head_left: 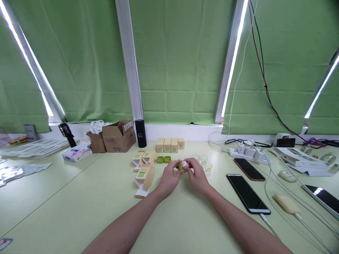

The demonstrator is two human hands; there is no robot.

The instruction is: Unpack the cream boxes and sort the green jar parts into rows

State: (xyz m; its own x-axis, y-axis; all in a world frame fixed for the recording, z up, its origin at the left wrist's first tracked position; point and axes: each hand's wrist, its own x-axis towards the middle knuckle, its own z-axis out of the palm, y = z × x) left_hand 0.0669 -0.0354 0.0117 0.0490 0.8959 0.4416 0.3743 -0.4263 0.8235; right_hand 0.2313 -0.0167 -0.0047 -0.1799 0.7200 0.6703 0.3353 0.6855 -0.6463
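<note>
Over the table's middle, my left hand [169, 179] is closed on a small olive-green cover [180, 165], thumb and fingers pinching its side. From the other side my right hand [197, 176] grips a small white rounded piece [185, 164] that touches the cover; whether it sits inside cannot be told. Two more green covers [160, 159] lie just behind my left hand. Clear plastic packs [205, 163] with small yellow bits stand beyond my right hand. Left of my hands are several opened kraft boxes [144, 175] with green labels. Closed kraft boxes [167, 145] stand in a row behind.
A black cylinder [140, 133] and a cardboard carton [119, 137] stand at the back, with a tissue pack [76, 153] further left. On the right lie phones [248, 193], a cream power bank [286, 203], a power strip [249, 154] and loose white cables.
</note>
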